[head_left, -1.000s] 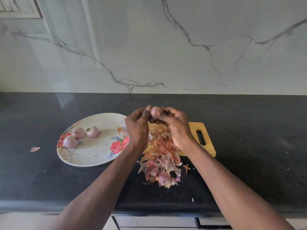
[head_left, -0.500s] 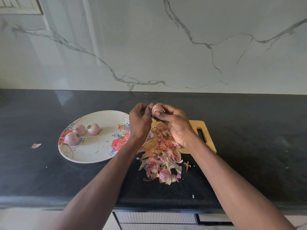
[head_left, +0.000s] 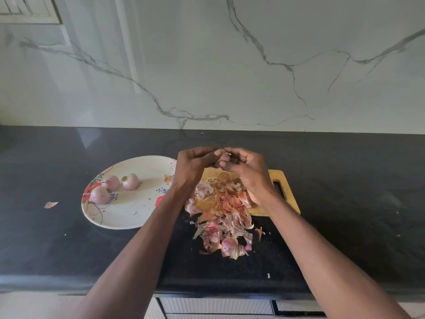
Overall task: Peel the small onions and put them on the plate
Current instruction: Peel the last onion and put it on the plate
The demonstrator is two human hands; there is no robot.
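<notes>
onion (head_left: 221, 157): now nearly hidden, both hands closing round it above the board (head_left: 284, 192) | left hand (head_left: 194, 165), right hand (head_left: 243, 166): fingers gripping it | peeling nearly finishing | plate (head_left: 128, 215): holding three | bench (head_left: 356, 192): skins piling

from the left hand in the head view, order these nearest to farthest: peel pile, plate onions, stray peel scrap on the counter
Measured from the left hand:
1. Peel pile, just below and right of it, on the cutting board and counter.
2. Three onions on the plate, to its left.
3. Stray peel scrap, far left, beyond the plate.
</notes>
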